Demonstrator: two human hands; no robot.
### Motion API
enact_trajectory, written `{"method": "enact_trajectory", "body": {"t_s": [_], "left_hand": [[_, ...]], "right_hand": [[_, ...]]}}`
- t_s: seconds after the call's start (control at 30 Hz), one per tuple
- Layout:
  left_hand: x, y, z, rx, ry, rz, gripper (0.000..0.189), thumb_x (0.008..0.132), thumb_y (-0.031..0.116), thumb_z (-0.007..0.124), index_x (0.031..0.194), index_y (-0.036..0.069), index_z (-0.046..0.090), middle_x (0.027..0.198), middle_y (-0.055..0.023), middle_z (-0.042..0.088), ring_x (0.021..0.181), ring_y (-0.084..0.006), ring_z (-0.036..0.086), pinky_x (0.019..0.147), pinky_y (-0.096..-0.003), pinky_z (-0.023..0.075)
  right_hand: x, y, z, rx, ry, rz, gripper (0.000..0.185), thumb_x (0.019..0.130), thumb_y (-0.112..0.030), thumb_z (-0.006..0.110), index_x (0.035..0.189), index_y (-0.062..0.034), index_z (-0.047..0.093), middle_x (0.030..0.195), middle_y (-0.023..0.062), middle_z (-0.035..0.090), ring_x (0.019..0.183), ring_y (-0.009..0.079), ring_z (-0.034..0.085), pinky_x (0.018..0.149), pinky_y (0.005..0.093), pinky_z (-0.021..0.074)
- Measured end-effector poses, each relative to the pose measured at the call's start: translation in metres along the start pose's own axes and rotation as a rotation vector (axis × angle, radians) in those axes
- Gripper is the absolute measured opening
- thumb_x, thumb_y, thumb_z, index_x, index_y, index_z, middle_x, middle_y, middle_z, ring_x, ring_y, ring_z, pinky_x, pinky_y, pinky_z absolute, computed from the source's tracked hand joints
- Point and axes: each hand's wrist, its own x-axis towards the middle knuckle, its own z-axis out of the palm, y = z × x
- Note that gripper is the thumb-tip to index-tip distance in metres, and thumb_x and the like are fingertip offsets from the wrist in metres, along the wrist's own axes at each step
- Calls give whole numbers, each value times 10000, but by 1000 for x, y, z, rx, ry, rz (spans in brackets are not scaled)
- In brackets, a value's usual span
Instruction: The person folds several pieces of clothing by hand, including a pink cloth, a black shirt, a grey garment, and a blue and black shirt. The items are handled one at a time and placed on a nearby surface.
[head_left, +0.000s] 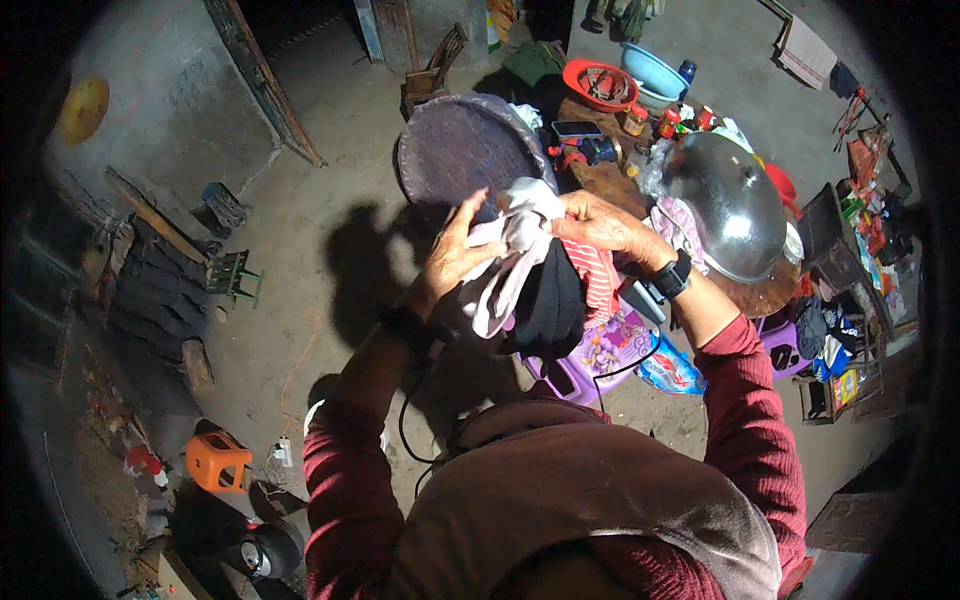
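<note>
A pale pinkish-white cloth (525, 225), wound into a knot-like bunch, hangs in front of my chest. My right hand (604, 225) pinches its right side between thumb and fingers. On the other side my left hand (454, 251) has its thumb against the pale cloth, with a fold of it between thumb and raised forefinger. Below the knot hang a black cloth (551, 300) and a red-and-white striped cloth (592, 274). How these fabrics are joined is hidden in the folds.
A large round woven tray (472, 146) stands beyond my hands. To its right, a wooden table (600, 180) bears a domed metal lid (724, 206), jars, a phone (576, 129) and a red basin (600, 84). Below the cloths is a purple flowered stool (611, 345); an orange stool (217, 461) stands left.
</note>
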Motion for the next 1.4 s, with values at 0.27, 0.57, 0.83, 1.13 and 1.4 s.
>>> {"method": "enact_trajectory", "body": {"t_s": [0.27,0.57,0.83,1.13,1.4], "left_hand": [[-11,-41,-44,-52,-100,-18,185,799,56,653,978,49,699,1127,-170,612,1058,-305,578,934,-371,460],[-27,3,-80,-343,42,124,300,850,69,592,1148,49,622,1197,-157,591,1128,-287,557,973,-363,440],[-132,16,-137,-436,439,-271,317,919,151,542,1210,34,586,1237,-136,587,1125,-278,563,980,-377,441],[-286,22,-217,-479,914,-608,378,869,198,688,1164,-6,572,1128,-93,618,1027,-202,602,893,-343,505],[-422,-57,-271,-134,1182,-916,303,794,316,711,741,112,493,695,12,456,586,-114,398,530,-317,341]], "right_hand": [[-17,19,-32,160,48,127,235,898,-188,583,918,33,662,806,-41,614,778,56,528,736,245,446],[-20,77,-16,-102,98,271,306,913,-353,622,963,-52,607,848,29,627,849,139,571,803,312,455],[-34,99,-9,161,261,427,325,898,-362,672,818,-49,633,691,-53,537,667,60,478,614,262,419],[-28,108,-6,708,321,537,208,865,-234,722,922,-66,613,780,-32,613,667,75,601,631,230,504],[-20,92,8,585,113,429,284,795,-88,712,1053,-15,620,970,20,630,854,110,606,799,233,486]]}}
